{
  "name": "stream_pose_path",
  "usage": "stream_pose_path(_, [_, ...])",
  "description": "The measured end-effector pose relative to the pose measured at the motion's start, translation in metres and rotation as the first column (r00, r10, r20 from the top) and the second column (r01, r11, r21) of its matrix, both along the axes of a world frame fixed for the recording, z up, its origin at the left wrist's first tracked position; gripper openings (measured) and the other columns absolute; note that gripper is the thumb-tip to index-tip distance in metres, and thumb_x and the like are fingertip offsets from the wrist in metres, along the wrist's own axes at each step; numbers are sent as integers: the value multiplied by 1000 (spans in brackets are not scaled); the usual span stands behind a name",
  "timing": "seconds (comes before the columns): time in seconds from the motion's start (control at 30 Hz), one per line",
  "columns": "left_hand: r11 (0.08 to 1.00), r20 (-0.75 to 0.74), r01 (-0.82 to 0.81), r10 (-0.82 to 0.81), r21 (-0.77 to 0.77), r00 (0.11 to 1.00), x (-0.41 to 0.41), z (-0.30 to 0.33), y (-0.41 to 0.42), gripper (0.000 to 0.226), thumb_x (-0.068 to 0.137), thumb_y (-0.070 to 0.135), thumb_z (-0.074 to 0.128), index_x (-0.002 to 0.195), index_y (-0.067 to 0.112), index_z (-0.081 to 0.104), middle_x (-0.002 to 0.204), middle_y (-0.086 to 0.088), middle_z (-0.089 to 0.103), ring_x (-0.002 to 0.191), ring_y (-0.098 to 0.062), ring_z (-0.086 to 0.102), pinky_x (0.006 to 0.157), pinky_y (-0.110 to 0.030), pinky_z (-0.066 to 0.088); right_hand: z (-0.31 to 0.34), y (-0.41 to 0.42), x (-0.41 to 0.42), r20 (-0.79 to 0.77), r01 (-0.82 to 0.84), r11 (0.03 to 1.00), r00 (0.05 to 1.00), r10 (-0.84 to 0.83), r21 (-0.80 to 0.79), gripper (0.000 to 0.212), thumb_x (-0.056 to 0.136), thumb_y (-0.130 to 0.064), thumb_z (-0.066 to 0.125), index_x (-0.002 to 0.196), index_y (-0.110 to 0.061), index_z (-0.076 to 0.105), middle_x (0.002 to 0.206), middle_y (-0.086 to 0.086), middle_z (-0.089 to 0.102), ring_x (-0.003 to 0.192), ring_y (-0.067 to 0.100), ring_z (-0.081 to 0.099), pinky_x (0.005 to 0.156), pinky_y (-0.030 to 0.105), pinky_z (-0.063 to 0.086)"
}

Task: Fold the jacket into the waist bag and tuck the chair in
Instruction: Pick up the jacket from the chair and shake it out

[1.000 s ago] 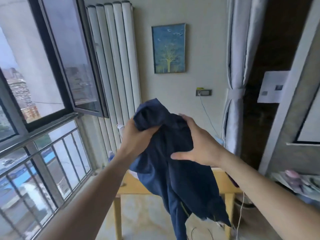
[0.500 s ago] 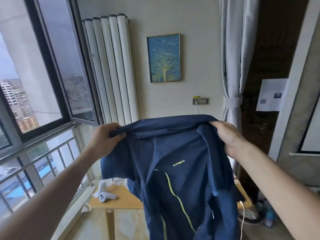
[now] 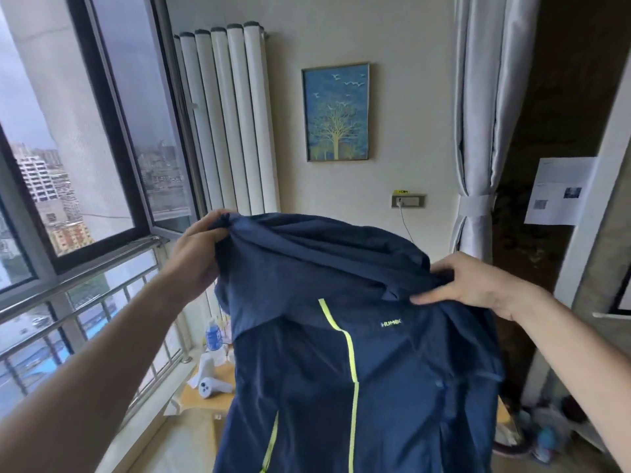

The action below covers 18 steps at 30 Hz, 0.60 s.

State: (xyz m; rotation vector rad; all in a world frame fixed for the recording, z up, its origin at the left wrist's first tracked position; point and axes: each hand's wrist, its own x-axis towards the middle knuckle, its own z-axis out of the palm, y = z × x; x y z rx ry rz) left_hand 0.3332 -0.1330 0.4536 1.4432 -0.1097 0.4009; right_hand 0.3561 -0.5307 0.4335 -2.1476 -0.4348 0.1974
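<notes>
A navy jacket with a neon-yellow zipper and a small chest logo hangs spread out in front of me, front side facing me. My left hand grips its upper left shoulder. My right hand pinches the upper right shoulder. The hood or collar droops between both hands. The jacket hides most of what lies below it. No waist bag or chair shows in view.
A wooden table below holds a white controller, a water bottle and papers. An open window with a railing is at left, white radiator tubes and a picture ahead, a tied curtain at right.
The jacket went from a bunched bundle in both hands to being held spread open by the shoulders. My hands moved apart, and the front with its yellow zipper now faces me.
</notes>
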Motion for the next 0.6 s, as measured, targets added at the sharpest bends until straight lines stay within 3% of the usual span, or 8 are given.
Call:
stream_pose_path(0.13, [973,-52,221,-218,72,975,1,-14,34,42,87,-17,29,59,8,49,91,-19,67,86,-28,64,72,-26,57,-2,-26,7,-136,9,911,989,52,412,38,58,-22,94,93,-10,82,96,16,78,81,23,75,73,27,62])
stream_pose_path(0.27, [947,-55,293,-288,128,956,5,-26,91,32,73,4,68,56,0,41,91,-24,67,88,-37,68,78,-39,62,7,-41,8,-91,88,912,994,-56,400,33,69,-16,86,100,-4,79,103,20,77,93,29,73,81,32,61])
stream_pose_path(0.37, [838,-133,216,-172,501,976,19,-43,155,26,68,15,74,49,16,56,84,-24,71,87,-53,64,72,-52,54,16,-45,6,-20,123,910,992,-125,396,29,75,-15,79,103,-5,79,106,15,78,98,24,74,81,29,59])
stream_pose_path(0.43, [670,-115,94,-13,736,993,12,-36,153,23,61,4,54,43,17,59,64,-15,69,73,-51,62,67,-39,47,20,-37,3,-25,111,874,993,-112,474,23,78,-13,76,100,-8,79,102,14,79,91,20,76,73,24,61])
stream_pose_path(0.47, [522,-147,87,74,848,986,7,-30,142,26,61,5,49,47,18,66,63,-10,69,72,-44,65,66,-34,47,22,-29,1,-22,92,846,995,-95,525,19,81,-9,73,99,-8,79,101,13,79,90,19,75,72,23,61])
stream_pose_path(0.53, [71,-57,42,220,997,974,-12,-22,102,36,73,31,50,91,34,80,104,-2,76,96,-25,69,81,-32,52,26,-9,-3,-12,42,752,999,-44,658,17,87,0,64,90,-8,78,99,13,79,93,21,76,75,25,61])
stream_pose_path(0.57, [-78,33,-15,233,997,972,-20,-25,78,57,73,51,51,127,40,67,138,2,62,116,-17,61,95,-34,50,28,2,-5,-5,27,704,999,-33,710,26,91,4,59,83,-11,79,97,12,80,93,22,76,77,27,62])
stream_pose_path(0.6, [-125,95,-75,164,989,982,-26,-35,50,88,68,66,53,152,42,39,159,7,37,129,-12,48,106,-38,44,33,15,-7,8,13,680,1000,-28,733,35,93,6,56,76,-13,80,96,11,80,93,22,76,79,28,62])
